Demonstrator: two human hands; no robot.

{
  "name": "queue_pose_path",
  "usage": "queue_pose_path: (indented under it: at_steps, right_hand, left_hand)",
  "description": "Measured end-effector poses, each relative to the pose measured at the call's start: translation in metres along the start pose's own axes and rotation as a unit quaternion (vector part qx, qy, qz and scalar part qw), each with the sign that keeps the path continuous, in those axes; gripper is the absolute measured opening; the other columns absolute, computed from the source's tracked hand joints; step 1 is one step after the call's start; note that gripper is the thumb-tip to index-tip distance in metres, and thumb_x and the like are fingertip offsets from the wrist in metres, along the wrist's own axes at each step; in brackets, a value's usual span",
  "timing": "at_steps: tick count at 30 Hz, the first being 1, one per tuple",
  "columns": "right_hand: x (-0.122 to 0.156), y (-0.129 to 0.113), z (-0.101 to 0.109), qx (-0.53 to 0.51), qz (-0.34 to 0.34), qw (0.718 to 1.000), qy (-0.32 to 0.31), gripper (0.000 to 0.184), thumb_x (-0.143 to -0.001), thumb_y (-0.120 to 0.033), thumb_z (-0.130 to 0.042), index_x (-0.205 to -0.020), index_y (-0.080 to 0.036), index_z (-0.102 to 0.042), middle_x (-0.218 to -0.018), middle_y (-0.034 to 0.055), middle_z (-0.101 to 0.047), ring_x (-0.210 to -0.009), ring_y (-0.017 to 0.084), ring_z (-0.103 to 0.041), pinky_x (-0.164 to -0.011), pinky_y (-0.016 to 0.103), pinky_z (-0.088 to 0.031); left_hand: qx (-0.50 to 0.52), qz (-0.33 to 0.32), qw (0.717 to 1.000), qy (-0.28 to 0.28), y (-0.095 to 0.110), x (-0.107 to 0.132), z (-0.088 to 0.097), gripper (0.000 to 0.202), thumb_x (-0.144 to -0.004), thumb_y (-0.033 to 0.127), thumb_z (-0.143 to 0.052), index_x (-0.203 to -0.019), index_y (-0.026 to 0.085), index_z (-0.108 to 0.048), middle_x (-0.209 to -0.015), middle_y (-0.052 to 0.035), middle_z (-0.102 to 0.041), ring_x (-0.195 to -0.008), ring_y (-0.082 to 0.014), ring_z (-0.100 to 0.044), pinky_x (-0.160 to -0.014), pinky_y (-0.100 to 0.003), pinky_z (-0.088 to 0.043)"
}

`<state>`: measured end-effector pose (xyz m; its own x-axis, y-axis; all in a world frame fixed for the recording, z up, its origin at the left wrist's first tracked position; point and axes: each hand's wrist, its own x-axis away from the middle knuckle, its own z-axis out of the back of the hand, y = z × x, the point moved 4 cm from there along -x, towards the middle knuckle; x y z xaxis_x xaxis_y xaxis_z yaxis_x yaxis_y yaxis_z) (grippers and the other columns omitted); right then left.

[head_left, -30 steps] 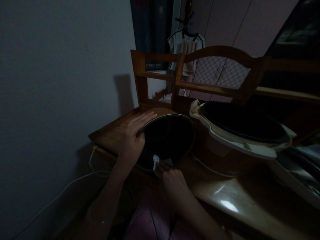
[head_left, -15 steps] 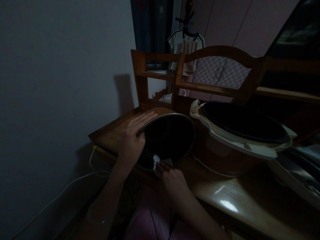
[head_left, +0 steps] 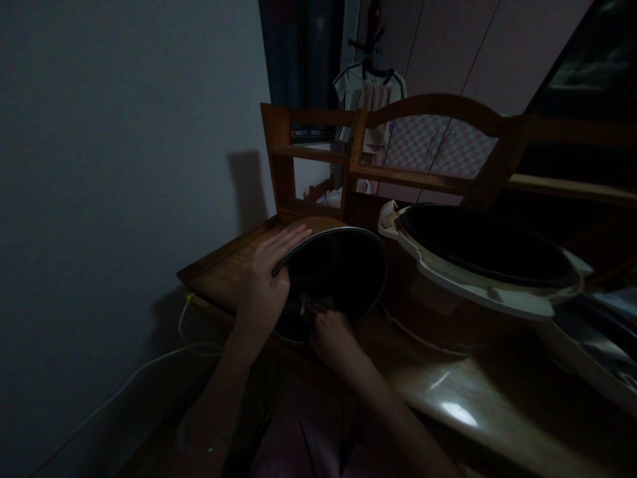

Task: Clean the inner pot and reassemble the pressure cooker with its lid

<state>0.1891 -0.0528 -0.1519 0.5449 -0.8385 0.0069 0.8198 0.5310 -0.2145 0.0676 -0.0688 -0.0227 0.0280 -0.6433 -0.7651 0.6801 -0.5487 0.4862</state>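
A dark round inner pot [head_left: 343, 265] with a thin shiny rim is tilted on the wooden desk, its mouth facing me. My left hand [head_left: 266, 272] grips its left rim, thumb at the inside and fingers stretched along the outer wall. Inside the lower part of the pot is my right hand [head_left: 336, 335], closed on a crumpled white tissue [head_left: 304, 305] pressed near the inner wall. The tissue is mostly in shadow. Right of the pot stands a cooker body [head_left: 448, 299] with a pale rim and a dark opening.
A wooden shelf rack [head_left: 353, 159] rises along the desk's back. On the far right lies a pale-edged object [head_left: 592, 358], partly in shadow. A white cable [head_left: 149, 358] hangs by the wall at left. Clothes [head_left: 371, 99] hang behind the rack.
My right hand has moved forward and slightly up, carrying the tissue from the near rim deeper into the pot. My left hand and the pot have hardly moved.
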Motion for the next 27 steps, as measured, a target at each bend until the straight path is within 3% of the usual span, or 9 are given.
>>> queue_pose_path:
  at_steps: [8,14,27]
  right_hand:
    - [0.005,0.002,0.0,-0.035,-0.007,0.999,0.006,0.043,-0.083,-0.014,-0.052,-0.123,-0.018,-0.066,-0.112,0.0096,-0.074,-0.094,0.022,-0.072,-0.078,0.026,-0.051]
    - [0.008,0.003,0.0,-0.045,-0.019,0.999,-0.013,0.033,-0.085,-0.015,-0.05,-0.11,-0.015,-0.072,-0.104,0.0128,-0.076,-0.092,0.024,-0.073,-0.078,0.027,-0.051]
    - [0.013,0.003,0.003,-0.034,-0.006,0.999,-0.032,0.036,-0.089,-0.014,-0.047,-0.117,-0.015,-0.069,-0.105,0.0148,-0.075,-0.095,0.024,-0.072,-0.082,0.029,-0.05]
  left_hand:
    - [-0.001,-0.004,1.0,-0.001,0.002,-0.001,0.0,0.067,-0.077,-0.002,-0.04,-0.132,0.028,-0.065,-0.14,0.0047,-0.062,-0.135,-0.0166,-0.052,-0.121,-0.039,-0.036]
    - [-0.001,-0.007,1.0,-0.012,0.003,0.0,0.0,0.069,-0.076,-0.002,-0.04,-0.133,0.029,-0.064,-0.139,0.0046,-0.063,-0.136,-0.0168,-0.051,-0.121,-0.04,-0.036]
    - [0.001,-0.011,1.0,-0.007,0.006,0.0,-0.001,0.065,-0.078,-0.002,-0.042,-0.132,0.027,-0.064,-0.139,0.0027,-0.063,-0.136,-0.0169,-0.052,-0.121,-0.04,-0.036]
